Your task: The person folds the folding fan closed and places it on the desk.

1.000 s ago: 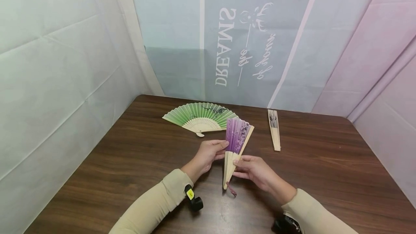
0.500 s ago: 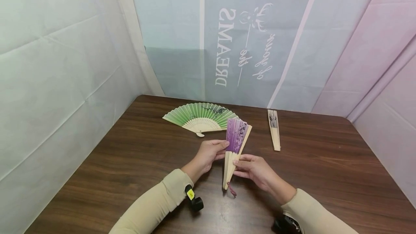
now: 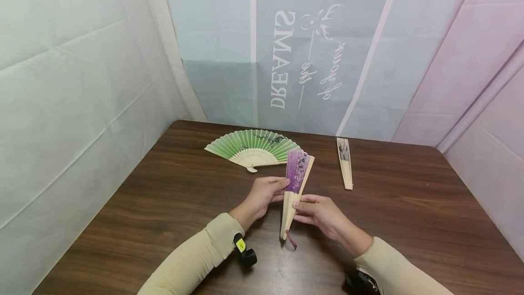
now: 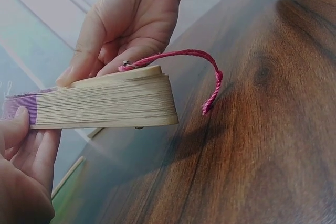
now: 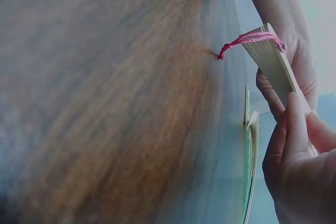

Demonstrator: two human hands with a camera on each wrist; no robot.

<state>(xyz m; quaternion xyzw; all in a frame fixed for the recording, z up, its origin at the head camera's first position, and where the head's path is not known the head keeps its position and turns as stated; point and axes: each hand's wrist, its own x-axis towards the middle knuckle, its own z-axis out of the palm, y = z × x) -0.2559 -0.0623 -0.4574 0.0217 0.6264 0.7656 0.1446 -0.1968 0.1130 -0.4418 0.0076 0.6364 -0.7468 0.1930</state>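
Observation:
A purple folding fan (image 3: 298, 172) with pale wooden ribs is held above the table, spread only a little, its cloth end pointing away. My left hand (image 3: 262, 196) pinches its left side where cloth meets ribs, thumb on top. On the right side my right hand (image 3: 321, 216) pinches the ribs lower down. A dark pink cord (image 4: 202, 55) hangs from the pivot end. In the left wrist view the ribs (image 4: 105, 103) lie stacked close together. Behind the purple fan, a green folding fan (image 3: 254, 147) lies spread on the table, its right edge partly covered.
A folded fan (image 3: 345, 164) with grey-black patterned cloth lies at the back right of the brown wooden table (image 3: 135, 222). Hanging cloth (image 3: 221, 58) encloses the back and both sides. A black wrist camera (image 3: 245, 254) sits below the left sleeve.
The purple fan has narrowed: its right outer rib has swung left toward the other ribs. Both hands stay almost in the same place. The green and folded fans have not moved.

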